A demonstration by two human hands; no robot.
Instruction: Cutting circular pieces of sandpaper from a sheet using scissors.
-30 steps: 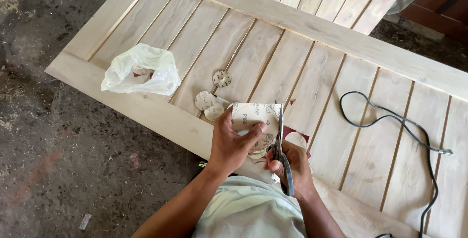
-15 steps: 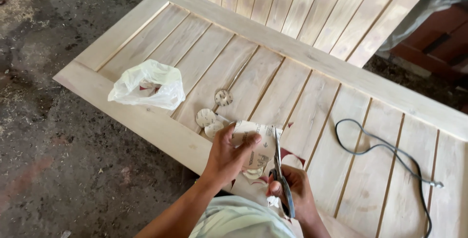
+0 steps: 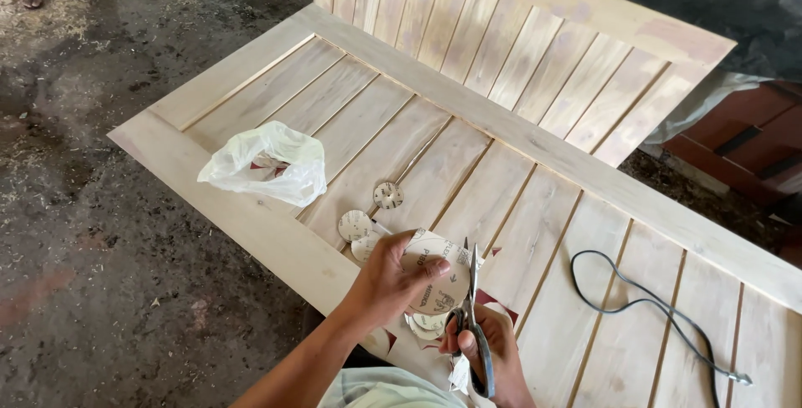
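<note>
Cutting discs from sandpaper, partway through by the look of it. Left hand (image 3: 388, 278) closed in a pinch grip on a pale, curling sheet of sandpaper seen from its printed back (image 3: 436, 270), thumb on top, fingers beneath, holding it just above the near rail of the pale unfinished slatted wooden door panel (image 3: 251, 224) lying flat and serving as a bench. Right hand (image 3: 493, 349) wrapped through the handles of dark metal scissors (image 3: 474, 324), blades pointing up and away, only slightly parted, touching the sheet's right edge at a curved cut line.

Done so far, judging from what lies about: three small round cut sandpaper discs (image 3: 355, 225) resting on the slats just left of the held sheet, one a little farther up, two close together and partly overlapping. Further round pieces visible under the left hand, count unclear. Reddish-brown pointed offcuts (image 3: 499, 251) scattered beside and below the hands.

Left to do, as a judgement: the rounded outline on the held sheet not yet freed, with uncut paper remaining.

Also on the panel: a crumpled translucent white plastic bag (image 3: 266, 162) with reddish pieces inside, well to the left; a black power cord (image 3: 635, 304) looping across the slats to the right.
</note>
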